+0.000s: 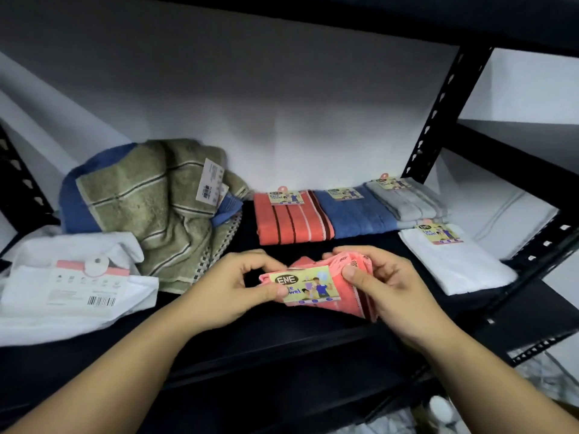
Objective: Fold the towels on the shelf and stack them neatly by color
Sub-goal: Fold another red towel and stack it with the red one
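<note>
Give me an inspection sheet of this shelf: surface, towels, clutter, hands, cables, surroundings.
Surface: dark shelf, bare in front of the hands.
Job's things: pink towel with label, held in both hands; folded coral towel, blue towel, grey towels in a row at the back; folded white towel at right.
Clutter: unfolded olive towel lying on a second blue towel; loose white towels at left.
Hands: left hand and right hand both pinch the pink towel.
Cables: nothing seen.
Surroundings: black rack post, white wall.
</note>
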`<state>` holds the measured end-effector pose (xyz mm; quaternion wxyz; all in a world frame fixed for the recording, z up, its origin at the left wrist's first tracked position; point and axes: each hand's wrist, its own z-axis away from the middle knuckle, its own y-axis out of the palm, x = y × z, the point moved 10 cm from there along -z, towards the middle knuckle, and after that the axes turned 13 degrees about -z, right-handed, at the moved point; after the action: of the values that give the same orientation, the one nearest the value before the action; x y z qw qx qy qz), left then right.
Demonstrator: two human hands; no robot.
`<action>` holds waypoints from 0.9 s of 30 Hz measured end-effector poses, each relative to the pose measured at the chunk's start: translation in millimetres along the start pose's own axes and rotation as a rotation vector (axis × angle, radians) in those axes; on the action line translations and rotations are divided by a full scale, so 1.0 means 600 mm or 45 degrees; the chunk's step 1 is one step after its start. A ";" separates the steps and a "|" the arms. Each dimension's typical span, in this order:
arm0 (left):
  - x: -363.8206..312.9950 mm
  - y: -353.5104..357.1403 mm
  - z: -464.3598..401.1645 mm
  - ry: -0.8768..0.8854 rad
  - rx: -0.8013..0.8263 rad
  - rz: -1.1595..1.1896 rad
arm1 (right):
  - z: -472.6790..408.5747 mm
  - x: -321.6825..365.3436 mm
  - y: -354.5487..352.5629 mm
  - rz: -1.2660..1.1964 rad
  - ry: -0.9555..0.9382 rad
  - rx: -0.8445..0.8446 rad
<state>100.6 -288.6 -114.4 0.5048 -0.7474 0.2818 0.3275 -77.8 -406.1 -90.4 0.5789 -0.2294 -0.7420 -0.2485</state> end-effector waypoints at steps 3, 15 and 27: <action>-0.012 -0.015 -0.022 -0.069 -0.161 0.251 | -0.017 0.007 -0.015 0.085 -0.022 -0.086; 0.006 0.007 -0.077 -0.377 -0.494 0.875 | -0.075 -0.032 -0.053 -0.443 0.166 -0.315; 0.084 -0.044 -0.109 -0.595 -0.572 0.115 | -0.182 -0.062 -0.061 0.126 0.329 -0.113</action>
<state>165.1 -345.9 -120.3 0.3632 -0.7316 0.1119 0.5660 -10.9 -505.7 -107.7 0.6705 -0.2569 -0.6373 -0.2798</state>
